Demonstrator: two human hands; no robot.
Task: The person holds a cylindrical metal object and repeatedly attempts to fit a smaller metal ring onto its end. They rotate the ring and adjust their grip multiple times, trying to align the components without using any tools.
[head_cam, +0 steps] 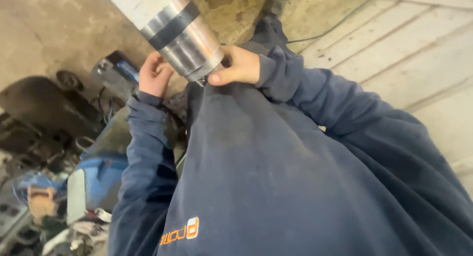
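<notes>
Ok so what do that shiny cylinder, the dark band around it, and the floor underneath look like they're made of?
The cylinder looks like bare polished metal, probably steel or aluminium: it is silver and throws bright reflections. The dark band is matte black, perhaps rubber or tape; the view leaves that open. The floor looks like stained concrete, grey-brown and mottled. The left hand and right hand flank the cylinder's lower end.

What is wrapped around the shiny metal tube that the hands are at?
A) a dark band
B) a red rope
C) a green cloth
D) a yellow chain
A: a dark band runs round the shiny metal tube, just above where the left hand and the right hand sit at its lower end.
</notes>
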